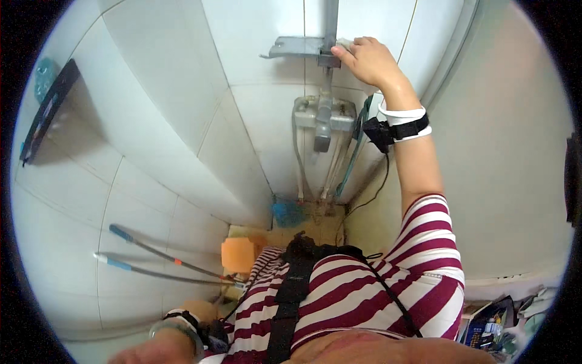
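Note:
My right hand (371, 62) is raised to a grey metal shower fixture on the white tiled wall. Its fingers press a small pale cloth (344, 43) against the upright grey pipe (330, 21), just beside a small grey shelf (291, 47). Below the hand hangs the grey mixer tap (324, 116) with hoses running down from it. A white band and a black strap circle my right wrist. My left hand (154, 350) is low at the bottom edge, blurred, with a bracelet on the wrist; nothing shows in it.
Two long thin handles with blue ends (151, 258) lean against the left wall. An orange tub (238, 253) and a blue object (286, 212) sit on the floor below the tap. A black wall shelf (45, 112) is at upper left. Clutter (491, 321) lies at lower right.

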{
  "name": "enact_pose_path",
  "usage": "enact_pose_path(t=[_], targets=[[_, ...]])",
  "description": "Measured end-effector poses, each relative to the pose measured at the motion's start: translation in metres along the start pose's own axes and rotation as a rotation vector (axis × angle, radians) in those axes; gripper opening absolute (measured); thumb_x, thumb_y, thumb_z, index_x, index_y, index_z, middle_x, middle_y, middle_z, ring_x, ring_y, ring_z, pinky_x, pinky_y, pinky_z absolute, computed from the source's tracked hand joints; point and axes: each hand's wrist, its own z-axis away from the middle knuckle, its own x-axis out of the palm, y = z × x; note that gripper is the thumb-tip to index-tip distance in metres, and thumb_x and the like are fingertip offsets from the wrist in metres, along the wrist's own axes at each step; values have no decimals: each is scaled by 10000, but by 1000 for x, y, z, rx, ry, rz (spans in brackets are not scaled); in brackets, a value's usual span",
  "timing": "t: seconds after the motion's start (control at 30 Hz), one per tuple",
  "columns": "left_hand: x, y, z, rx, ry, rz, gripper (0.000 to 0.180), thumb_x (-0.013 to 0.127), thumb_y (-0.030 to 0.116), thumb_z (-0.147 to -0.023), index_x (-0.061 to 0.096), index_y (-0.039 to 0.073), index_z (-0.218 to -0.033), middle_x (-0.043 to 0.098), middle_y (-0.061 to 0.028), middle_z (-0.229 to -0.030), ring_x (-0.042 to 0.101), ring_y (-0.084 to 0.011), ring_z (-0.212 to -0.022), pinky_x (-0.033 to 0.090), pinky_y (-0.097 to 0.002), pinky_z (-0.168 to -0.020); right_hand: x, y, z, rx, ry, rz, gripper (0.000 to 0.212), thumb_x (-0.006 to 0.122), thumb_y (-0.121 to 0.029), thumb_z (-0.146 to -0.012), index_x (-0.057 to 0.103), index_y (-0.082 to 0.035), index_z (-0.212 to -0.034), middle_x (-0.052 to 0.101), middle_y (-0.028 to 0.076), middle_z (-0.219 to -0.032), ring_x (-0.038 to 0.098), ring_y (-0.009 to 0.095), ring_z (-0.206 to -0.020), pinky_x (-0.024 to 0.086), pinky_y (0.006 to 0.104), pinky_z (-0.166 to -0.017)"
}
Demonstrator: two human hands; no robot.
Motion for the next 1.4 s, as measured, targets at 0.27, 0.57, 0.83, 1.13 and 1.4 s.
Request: enact_pose_path(t=[0.27, 0.57, 0.83, 1.13, 1.4], targets=[[-45, -121, 159, -897, -333, -228, 283, 412, 161, -987, 595, -42, -1059, 569, -174, -1147, 527, -305, -1116, 373, -410, -1014, -12, 6, -9, 167, -169, 131, 791, 242, -661, -935, 667, -30, -1153, 538, 257, -1265, 455, 399, -1217, 356, 450, -1044], [-13, -172, 211, -1148, -526, -31, 159, 508, 35, -898, 623, -36, -982, 598, -161, -1008, 564, -275, -948, 433, -358, -866, 5, 12, -11, 62, -111, 69, 797, 277, -669, -924, 655, -4, -1151, 574, 193, -1265, 524, 375, -1144, 398, 427, -1013], [17, -175, 203, -1151, -738, 92, 136, 572, 34, -854, 643, -19, -958, 626, -162, -986, 585, -295, -950, 441, -347, -876, -5, 25, 2, 169, -169, 196, 817, 354, -694, -876, 557, -13, -1279, 520, 196, -1340, 474, 339, -1254, 284, 477, -1100], [22, -166, 214, -1154, -725, 33, 138, 605, 33, -838, 650, -19, -958, 636, -163, -978, 588, -304, -956, 443, -363, -867, 3, 2, 49, -167, 255, 233, 371, 615, -187, -839, 601, -9, -1164, 652, 172, -1104, 609, 331, -1040, 452, 449, -957], [37, -167, 219, -1084, -767, 21, 148, 622, 39, -827, 649, -10, -964, 639, -179, -980, 595, -336, -946, 453, -388, -858, 17, -67, 11, -446, 346, 113, 291, 603, -195, -853, 608, 0, -1068, 642, 151, -1032, 611, 314, -989, 470, 422, -875]])
